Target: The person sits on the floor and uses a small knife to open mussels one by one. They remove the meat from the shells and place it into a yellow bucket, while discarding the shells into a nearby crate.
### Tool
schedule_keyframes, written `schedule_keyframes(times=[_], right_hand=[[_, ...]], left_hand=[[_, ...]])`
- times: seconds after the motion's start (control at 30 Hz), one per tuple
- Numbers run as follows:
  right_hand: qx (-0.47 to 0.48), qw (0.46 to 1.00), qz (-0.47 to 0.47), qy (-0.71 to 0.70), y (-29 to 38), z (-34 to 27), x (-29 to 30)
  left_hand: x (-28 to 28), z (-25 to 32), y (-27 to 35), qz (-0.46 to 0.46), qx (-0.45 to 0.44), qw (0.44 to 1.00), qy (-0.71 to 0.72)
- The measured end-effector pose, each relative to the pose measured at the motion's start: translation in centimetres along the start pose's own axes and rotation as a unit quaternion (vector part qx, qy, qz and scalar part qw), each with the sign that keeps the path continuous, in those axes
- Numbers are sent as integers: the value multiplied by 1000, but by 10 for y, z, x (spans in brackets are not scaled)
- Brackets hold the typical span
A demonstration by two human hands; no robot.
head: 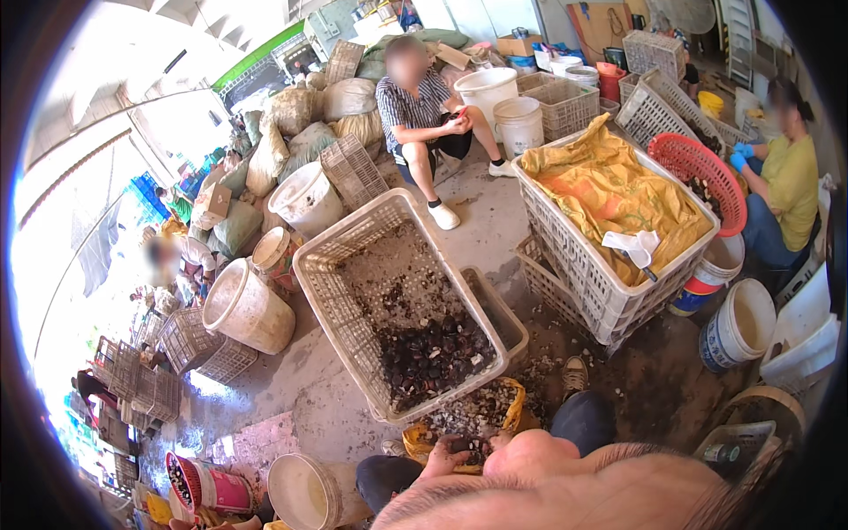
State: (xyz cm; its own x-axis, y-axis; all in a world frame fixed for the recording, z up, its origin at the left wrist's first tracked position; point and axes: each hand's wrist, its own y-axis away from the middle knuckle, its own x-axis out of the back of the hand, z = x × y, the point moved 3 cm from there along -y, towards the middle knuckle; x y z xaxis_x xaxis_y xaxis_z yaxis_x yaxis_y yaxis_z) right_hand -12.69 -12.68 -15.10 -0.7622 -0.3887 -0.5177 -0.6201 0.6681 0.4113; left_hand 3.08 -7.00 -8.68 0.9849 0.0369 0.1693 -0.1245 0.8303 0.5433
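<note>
At the bottom middle, my left hand (pixel 445 457) and my right hand (pixel 498 440) are close together over an open yellow woven sack (pixel 513 405) holding dark and pale debris. Between my hands is a small dark clump (pixel 474 450); its kind is too small to tell, and my right hand is partly hidden. Just beyond the sack a large grey plastic crate (pixel 404 291) stands tilted, with many dark brown, rounded pieces (pixel 434 358) gathered at its near end. Dirt and small scraps cling to its bottom.
A crate stack (pixel 576 258) at the right carries a yellow sack (pixel 616 185) and a white scoop (pixel 633 246). White buckets (pixel 248 308) stand left; another bucket (pixel 301 493) is beside my knee. One person (pixel 424 109) sits ahead, another (pixel 778 172) sits right by a red basket (pixel 702 175).
</note>
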Motion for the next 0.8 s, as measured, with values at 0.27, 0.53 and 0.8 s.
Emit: schedule_keyframes(times=[0.27, 0.53, 0.8], right_hand=[[160, 942, -28, 294, 26, -41, -76], [44, 946, 142, 288, 3, -14, 12], [31, 943, 109, 314, 10, -39, 7]], left_hand=[[88, -204, -51, -39, -158, 984, -79], [-2, 41, 41, 0, -28, 999, 27], [5, 74, 61, -3, 5, 1000, 15]])
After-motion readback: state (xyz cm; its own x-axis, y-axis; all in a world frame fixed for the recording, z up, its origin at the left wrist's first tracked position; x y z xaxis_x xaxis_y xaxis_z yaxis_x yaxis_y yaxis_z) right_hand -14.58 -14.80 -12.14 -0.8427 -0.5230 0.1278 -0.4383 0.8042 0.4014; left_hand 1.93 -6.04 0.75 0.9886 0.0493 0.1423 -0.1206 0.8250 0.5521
